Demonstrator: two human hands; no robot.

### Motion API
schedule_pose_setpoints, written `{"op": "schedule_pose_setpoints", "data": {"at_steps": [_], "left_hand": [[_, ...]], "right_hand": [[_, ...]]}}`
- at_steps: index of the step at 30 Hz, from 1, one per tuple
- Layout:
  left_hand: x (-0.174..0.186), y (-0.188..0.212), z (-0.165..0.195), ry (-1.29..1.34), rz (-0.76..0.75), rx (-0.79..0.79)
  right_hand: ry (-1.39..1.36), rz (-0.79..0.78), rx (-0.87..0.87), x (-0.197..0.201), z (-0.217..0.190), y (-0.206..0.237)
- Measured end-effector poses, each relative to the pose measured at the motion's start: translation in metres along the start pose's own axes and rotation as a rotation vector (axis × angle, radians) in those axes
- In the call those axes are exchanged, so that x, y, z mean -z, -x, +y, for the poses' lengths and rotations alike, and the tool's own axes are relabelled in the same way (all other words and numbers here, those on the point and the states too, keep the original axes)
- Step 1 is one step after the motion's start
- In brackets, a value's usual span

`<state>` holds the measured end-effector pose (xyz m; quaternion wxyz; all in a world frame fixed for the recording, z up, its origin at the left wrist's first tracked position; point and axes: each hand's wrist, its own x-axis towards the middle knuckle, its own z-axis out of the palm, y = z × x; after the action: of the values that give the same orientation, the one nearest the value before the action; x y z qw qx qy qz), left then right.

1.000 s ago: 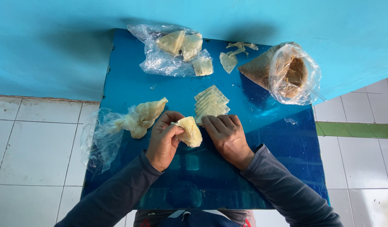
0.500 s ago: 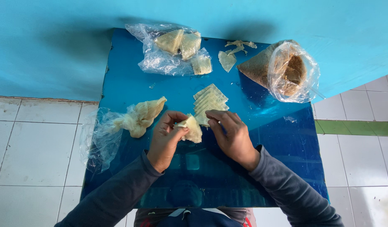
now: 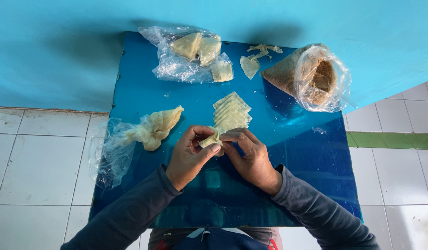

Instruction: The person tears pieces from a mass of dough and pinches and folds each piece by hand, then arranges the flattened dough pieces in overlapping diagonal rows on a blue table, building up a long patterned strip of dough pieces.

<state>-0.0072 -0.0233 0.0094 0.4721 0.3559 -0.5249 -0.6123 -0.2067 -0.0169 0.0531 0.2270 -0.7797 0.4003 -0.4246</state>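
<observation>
My left hand (image 3: 188,157) and my right hand (image 3: 251,157) meet over the middle of a shiny blue table (image 3: 306,176). Between their fingertips they pinch one pale yellow folded wrapper piece (image 3: 211,140). Just beyond the hands lies a fanned stack of flat pale wrappers (image 3: 231,111). Dark grey sleeves cover both forearms.
A clear bag of folded pale triangles (image 3: 193,53) lies at the back. A clear bag of brown crumbly filling (image 3: 313,76) sits at the back right, with torn wrapper scraps (image 3: 253,60) beside it. A knotted plastic bag with pale dough (image 3: 144,134) rests left. White floor tiles surround the table.
Both hands have drawn closer together around the wrapper piece. It looked like a flatter triangle before and is now pinched smaller between the fingertips.
</observation>
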Motion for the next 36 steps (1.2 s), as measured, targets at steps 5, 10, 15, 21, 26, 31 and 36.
{"op": "schedule_pose_setpoints", "data": {"at_steps": [5, 10, 15, 21, 26, 31, 36], "left_hand": [[-0.001, 0.0, -0.001, -0.043, 0.011, -0.022], [0.001, 0.0, -0.004, -0.038, 0.026, -0.02], [0.001, 0.001, -0.002, -0.07, 0.02, -0.124], [-0.003, 0.001, 0.004, -0.165, 0.033, -0.17], [-0.002, 0.001, 0.004, -0.194, 0.044, -0.164], [-0.002, 0.001, -0.002, -0.077, 0.05, -0.125], [0.0, 0.0, -0.005, -0.037, 0.074, -0.088]], "right_hand": [[-0.003, 0.0, 0.0, 0.001, 0.0, 0.001], [-0.102, -0.036, -0.056, 0.004, -0.001, -0.001], [-0.142, -0.081, -0.048, 0.007, -0.005, -0.002], [-0.17, -0.065, -0.119, 0.002, -0.001, 0.001], [-0.252, -0.076, -0.162, 0.0, 0.01, 0.005], [-0.474, -0.085, -0.444, -0.002, 0.025, 0.013], [-0.714, -0.055, -0.514, -0.003, 0.038, 0.016]]}}
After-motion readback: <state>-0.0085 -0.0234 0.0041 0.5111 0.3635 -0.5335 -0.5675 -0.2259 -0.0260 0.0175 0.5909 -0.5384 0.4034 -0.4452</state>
